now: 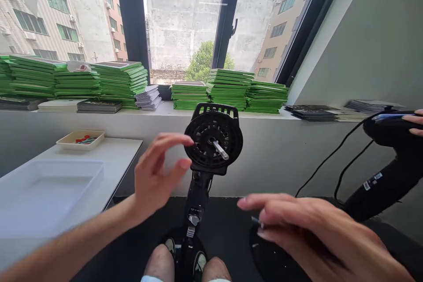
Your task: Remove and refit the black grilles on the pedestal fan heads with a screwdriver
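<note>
In front of me stands a black fan head [213,134] on a black pole [196,198]. It has a round slotted face, and a silver shaft [220,150] sticks out of its centre. My left hand [158,172] is just left of the face, thumb and forefinger spread with nothing between them. The fingertips come close to the rim; I cannot tell whether they touch. My right hand [307,224] is lower right, apart from the fan head, with thumb and fingers pinched on a small metal piece [257,221]. Most of that piece is hidden by the fingers.
Green-edged stacks [122,81] line the windowsill. On the left, a white table [124,150] bears a clear plastic bin [95,176] and a cream tray [99,139] with small red and teal parts. At right, another person's hand [417,123] touches a black machine [380,132] with cables.
</note>
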`<state>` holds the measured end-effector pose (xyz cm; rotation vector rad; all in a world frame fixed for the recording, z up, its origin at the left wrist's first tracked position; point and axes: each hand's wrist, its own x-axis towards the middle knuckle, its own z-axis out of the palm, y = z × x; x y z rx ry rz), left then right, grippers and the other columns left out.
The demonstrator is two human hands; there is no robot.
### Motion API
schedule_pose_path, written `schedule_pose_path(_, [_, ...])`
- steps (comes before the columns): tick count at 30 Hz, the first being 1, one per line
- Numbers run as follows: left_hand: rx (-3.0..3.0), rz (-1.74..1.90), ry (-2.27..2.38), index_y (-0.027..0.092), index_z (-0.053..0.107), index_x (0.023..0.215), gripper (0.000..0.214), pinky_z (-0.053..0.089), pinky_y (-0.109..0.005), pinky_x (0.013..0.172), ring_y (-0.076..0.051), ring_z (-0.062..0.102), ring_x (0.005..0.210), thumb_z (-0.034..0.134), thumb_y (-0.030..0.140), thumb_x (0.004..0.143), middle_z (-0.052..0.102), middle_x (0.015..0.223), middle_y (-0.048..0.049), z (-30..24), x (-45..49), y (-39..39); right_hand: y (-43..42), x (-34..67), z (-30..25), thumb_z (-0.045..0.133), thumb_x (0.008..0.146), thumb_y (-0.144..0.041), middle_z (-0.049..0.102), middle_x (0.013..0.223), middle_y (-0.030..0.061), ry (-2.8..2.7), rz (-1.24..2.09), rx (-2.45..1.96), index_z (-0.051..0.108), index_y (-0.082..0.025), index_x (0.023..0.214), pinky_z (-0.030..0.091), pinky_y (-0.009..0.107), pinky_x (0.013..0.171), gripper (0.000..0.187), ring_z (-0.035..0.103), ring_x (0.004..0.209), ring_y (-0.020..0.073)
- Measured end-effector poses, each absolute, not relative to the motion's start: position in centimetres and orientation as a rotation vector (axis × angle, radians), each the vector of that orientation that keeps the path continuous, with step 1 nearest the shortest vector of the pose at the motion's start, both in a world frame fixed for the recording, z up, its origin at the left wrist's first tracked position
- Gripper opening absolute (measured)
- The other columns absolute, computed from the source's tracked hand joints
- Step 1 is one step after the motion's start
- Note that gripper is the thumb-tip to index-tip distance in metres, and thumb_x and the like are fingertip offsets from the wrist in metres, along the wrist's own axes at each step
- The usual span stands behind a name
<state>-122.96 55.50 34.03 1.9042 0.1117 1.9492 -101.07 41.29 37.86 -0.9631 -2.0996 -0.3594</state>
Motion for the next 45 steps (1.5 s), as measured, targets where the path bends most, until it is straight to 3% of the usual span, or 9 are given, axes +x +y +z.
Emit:
schedule_pose_path(3, [1.857, 2.041, 0.161, 0.031, 0.057, 0.138, 0.042, 0.051, -0.041, 0.113, -0.023, 0.063, 0.128, 0.066, 0.039, 0.098, 0.067, 0.134, -0.0069, 35.3, -121.9, 59.8, 43.8, -101.0, 39.3, 0.062, 0.098, -0.019, 0.078, 0.104, -0.0025, -2.000, -0.305, -1.025, 0.059, -0.026, 0.097, 0.051, 0.019, 0.050, 0.008, 0.056, 0.049, 0.0046])
schedule_pose_path(6, [1.994, 1.792, 0.108, 0.035, 0.043, 0.151, 0.059, 0.049, -0.047, 0.117, -0.027, 0.058, 0.137, 0.066, 0.045, 0.097, 0.059, 0.148, -0.0085, 35.3, -120.6, 62.2, 45.5, -101.0, 39.3, 0.066, 0.096, -0.016, 0.075, 0.119, -0.0004, -1.900, -0.427, -1.067, 0.060, -0.025, 0.093, 0.048, 0.020, 0.049, 0.011, 0.042, 0.045, 0.0015])
schedule_pose_path(10, [2.029, 1.582, 0.056, 0.038, 0.032, 0.158, 0.067, 0.058, -0.043, 0.105, -0.026, 0.064, 0.128, 0.064, 0.039, 0.099, 0.060, 0.148, -0.0081, 34.3, -119.5, 62.4, 46.9, -100.1, 38.7, 0.069, 0.092, -0.011, 0.070, 0.133, 0.0041, -1.870, -0.689, -1.063, 0.064, -0.023, 0.097, 0.046, 0.022, 0.050, 0.014, 0.045, 0.048, 0.0011])
schedule_pose_path(17, [1.945, 1.837, 0.089, 0.034, 0.047, 0.148, 0.045, 0.057, -0.037, 0.106, -0.021, 0.064, 0.125, 0.055, 0.030, 0.104, 0.064, 0.142, -0.0054, 33.6, -117.8, 61.8, 49.4, -99.4, 38.9, 0.070, 0.092, -0.013, 0.069, 0.135, 0.0101, -1.898, -0.831, -1.026, 0.065, -0.020, 0.097, 0.049, 0.022, 0.054, 0.010, 0.051, 0.051, 0.0013])
schedule_pose_path(22, [1.899, 1.875, 0.112, 0.030, 0.049, 0.145, 0.043, 0.057, -0.036, 0.106, -0.019, 0.065, 0.125, 0.056, 0.027, 0.104, 0.065, 0.140, -0.0072, 33.5, -117.2, 61.8, 50.0, -99.6, 39.0, 0.067, 0.095, -0.016, 0.069, 0.135, 0.0111, -1.916, -0.944, -1.047, 0.065, -0.020, 0.097, 0.058, 0.022, 0.067, 0.005, 0.059, 0.053, 0.0025])
schedule_pose_path(34, [1.735, 1.900, 0.150, 0.031, 0.053, 0.140, 0.037, 0.055, -0.032, 0.106, -0.018, 0.065, 0.125, 0.056, 0.025, 0.103, 0.068, 0.136, -0.0059, 33.3, -116.5, 61.3, 50.8, -99.6, 39.2, 0.067, 0.093, -0.009, 0.069, 0.133, 0.0158, -1.913, -0.996, -1.000, 0.066, -0.016, 0.094, 0.056, 0.019, 0.067, 0.007, 0.069, 0.067, 0.0055])
schedule_pose_path(41, [1.788, 1.915, 0.234, 0.030, 0.049, 0.143, 0.038, 0.054, -0.035, 0.107, -0.019, 0.063, 0.128, 0.051, 0.027, 0.105, 0.065, 0.139, -0.0070, 32.9, -116.4, 61.9, 51.8, -98.9, 38.1, 0.068, 0.090, -0.004, 0.065, 0.139, 0.0174, -1.879, -0.857, -0.923, 0.066, -0.018, 0.093, 0.053, 0.020, 0.058, 0.015, 0.061, 0.057, 0.0029])
schedule_pose_path(45, [2.135, 1.930, 0.220, 0.029, 0.049, 0.146, 0.045, 0.050, -0.046, 0.114, -0.028, 0.048, 0.146, 0.051, 0.023, 0.102, 0.046, 0.158, -0.0131, 32.9, -117.7, 61.6, 51.9, -99.0, 37.7, 0.067, 0.090, -0.003, 0.065, 0.139, 0.0165, -1.869, -0.816, -0.920, 0.067, -0.017, 0.095, 0.054, 0.020, 0.058, 0.015, 0.060, 0.056, 0.0026])
